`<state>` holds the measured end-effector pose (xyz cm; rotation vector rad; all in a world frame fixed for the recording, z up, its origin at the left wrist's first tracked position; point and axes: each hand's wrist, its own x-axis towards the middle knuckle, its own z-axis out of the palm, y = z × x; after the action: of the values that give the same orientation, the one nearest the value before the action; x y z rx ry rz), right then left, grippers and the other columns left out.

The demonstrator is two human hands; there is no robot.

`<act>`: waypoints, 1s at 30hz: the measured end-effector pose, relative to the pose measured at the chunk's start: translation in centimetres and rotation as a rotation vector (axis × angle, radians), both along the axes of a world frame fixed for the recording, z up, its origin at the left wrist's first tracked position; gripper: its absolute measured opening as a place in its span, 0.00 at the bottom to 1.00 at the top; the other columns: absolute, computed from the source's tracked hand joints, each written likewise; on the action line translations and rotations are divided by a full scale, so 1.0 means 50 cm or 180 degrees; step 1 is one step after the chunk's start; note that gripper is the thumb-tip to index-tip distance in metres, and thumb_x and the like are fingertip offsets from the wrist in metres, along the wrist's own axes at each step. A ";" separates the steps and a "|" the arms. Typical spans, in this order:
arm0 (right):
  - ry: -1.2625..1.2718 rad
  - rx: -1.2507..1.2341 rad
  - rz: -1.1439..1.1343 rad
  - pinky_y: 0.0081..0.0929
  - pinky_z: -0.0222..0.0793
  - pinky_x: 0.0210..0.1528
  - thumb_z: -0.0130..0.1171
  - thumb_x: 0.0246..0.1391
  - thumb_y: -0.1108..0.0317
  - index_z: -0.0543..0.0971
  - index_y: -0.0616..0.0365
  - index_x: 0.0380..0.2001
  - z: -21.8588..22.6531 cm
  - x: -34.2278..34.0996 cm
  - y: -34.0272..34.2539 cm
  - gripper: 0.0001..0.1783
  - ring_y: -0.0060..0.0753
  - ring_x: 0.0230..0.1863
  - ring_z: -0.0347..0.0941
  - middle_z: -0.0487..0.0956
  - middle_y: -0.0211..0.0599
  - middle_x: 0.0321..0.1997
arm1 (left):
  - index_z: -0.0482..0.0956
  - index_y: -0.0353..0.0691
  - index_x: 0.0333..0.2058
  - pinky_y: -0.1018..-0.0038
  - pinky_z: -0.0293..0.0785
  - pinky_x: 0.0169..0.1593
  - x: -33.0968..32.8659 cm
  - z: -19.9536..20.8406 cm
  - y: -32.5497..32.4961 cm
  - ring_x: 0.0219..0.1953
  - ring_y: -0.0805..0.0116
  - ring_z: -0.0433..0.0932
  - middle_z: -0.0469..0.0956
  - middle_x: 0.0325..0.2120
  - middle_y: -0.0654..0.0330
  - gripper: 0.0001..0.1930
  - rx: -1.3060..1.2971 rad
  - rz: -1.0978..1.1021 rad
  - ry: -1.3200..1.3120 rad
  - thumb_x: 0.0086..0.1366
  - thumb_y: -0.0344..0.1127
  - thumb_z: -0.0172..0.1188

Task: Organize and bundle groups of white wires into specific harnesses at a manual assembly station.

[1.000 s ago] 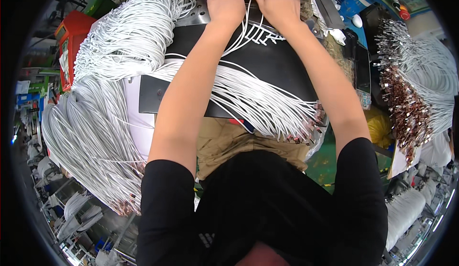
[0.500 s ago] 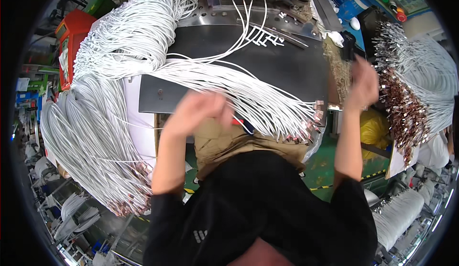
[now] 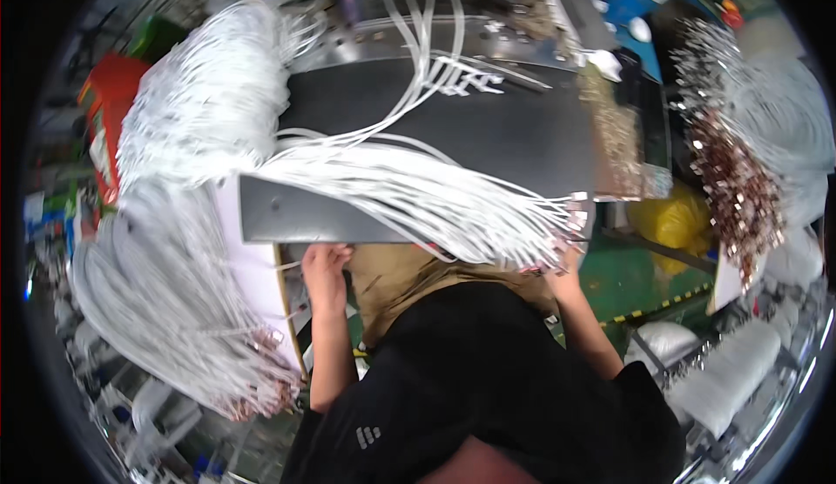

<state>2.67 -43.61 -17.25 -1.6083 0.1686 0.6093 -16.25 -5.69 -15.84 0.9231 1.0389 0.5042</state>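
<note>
A bundle of white cables [image 3: 383,175] with coppery connector ends lies across the black work surface [image 3: 514,140], its ends reaching over the front right edge. My left hand [image 3: 325,273] is at the front edge, left of my lap, with its fingers curled in. What they hold, if anything, is hidden. My right hand [image 3: 564,277] is just below the connector ends [image 3: 557,253]. Its fingers are partly covered there, so their grip does not show. Motion blurs the whole view.
A large coil of white cable [image 3: 205,92] and a hanging cable bundle [image 3: 183,301] are at the left. Small white pieces [image 3: 470,79] lie at the back by three upright cables [image 3: 427,14]. More cables with coppery ends [image 3: 736,188] hang at the right, near a yellow bag [image 3: 675,223].
My right hand has come down and left from the far right to the cable ends. My left hand has dropped from above the cables to the front edge. The view has shifted.
</note>
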 end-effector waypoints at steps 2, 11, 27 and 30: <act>-0.1507 -0.0423 0.1153 0.24 0.76 0.43 0.52 0.63 0.75 0.69 0.64 0.57 0.013 0.014 -0.012 0.19 0.28 0.42 0.77 0.77 0.38 0.50 | 0.76 0.36 0.33 0.74 0.78 0.37 -0.005 -0.011 -0.001 0.31 0.68 0.80 0.80 0.27 0.58 0.09 -0.0035 0.0004 0.0020 0.70 0.36 0.58; 0.0446 0.0699 0.0366 0.28 0.76 0.44 0.61 0.62 0.69 0.72 0.63 0.54 0.040 0.028 0.008 0.20 0.24 0.45 0.75 0.78 0.33 0.47 | 0.74 0.39 0.41 0.74 0.76 0.39 -0.016 -0.038 0.021 0.34 0.69 0.79 0.80 0.33 0.59 0.11 -0.0030 -0.0144 0.0111 0.73 0.42 0.53; 0.0289 0.0051 0.2359 0.17 0.71 0.29 0.50 0.65 0.62 0.82 0.63 0.32 0.267 0.251 -0.084 0.17 0.25 0.26 0.79 0.84 0.41 0.31 | 0.80 0.38 0.33 0.68 0.73 0.37 0.068 0.126 -0.131 0.30 0.56 0.78 0.81 0.28 0.57 0.04 0.4289 -0.2377 -0.0113 0.63 0.32 0.60; -0.0796 0.0230 0.2160 0.24 0.73 0.34 0.51 0.64 0.67 0.82 0.67 0.33 0.341 0.282 -0.012 0.15 0.30 0.29 0.78 0.83 0.40 0.32 | 0.81 0.41 0.44 0.59 0.73 0.49 0.177 0.216 -0.136 0.45 0.52 0.77 0.80 0.44 0.55 0.13 0.4950 -0.2776 -0.0577 0.60 0.33 0.65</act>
<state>16.75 -44.20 -0.22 -1.6461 -0.6017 0.9038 -7.40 -12.47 -5.04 2.4547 -0.2074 0.5749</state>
